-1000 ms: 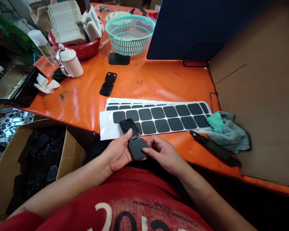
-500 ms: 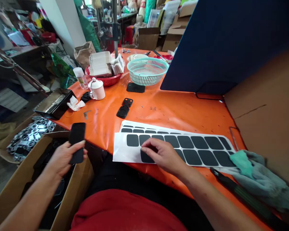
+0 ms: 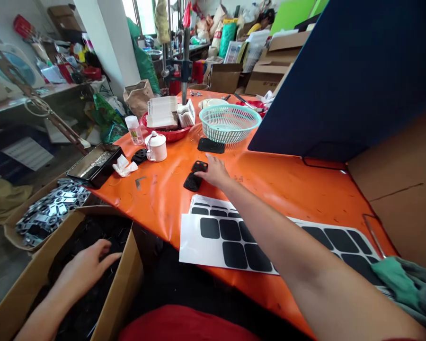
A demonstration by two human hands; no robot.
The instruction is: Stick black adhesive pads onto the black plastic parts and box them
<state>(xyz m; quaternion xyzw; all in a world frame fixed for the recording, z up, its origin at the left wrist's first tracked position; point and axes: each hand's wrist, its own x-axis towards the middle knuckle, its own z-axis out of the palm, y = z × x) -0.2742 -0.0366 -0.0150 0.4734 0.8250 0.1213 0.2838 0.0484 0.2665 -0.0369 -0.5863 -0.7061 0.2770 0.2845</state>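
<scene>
My left hand (image 3: 87, 267) is over the cardboard box (image 3: 137, 253) at lower left, thumb and fingers apart with nothing between them. Black plastic pieces (image 3: 106, 227) fill that box under the hand. Out on the orange table, my right hand (image 3: 216, 171) is at a small black two-part plastic piece (image 3: 192, 182). Its thumb overlaps the middle of the piece, while the fingers extend beyond, spread from the thumb. Below the right forearm lies a white sheet of dark rounded-square stickers (image 3: 210, 228), on top of other such sheets.
A turquoise basket (image 3: 230, 118), a black flat piece (image 3: 213, 146), a lidded white mug (image 3: 156, 148) and a red basin (image 3: 173, 135) stand farther back. Metal parts (image 3: 58, 203) fill a box at left. A blue panel (image 3: 323, 85) and grey-green cloth (image 3: 408, 284) are at right.
My left hand has let go of the black rectangular piece and moved down into the box. My right hand has left the sticker sheet and reached forward to the two-part piece. The view has tilted up.
</scene>
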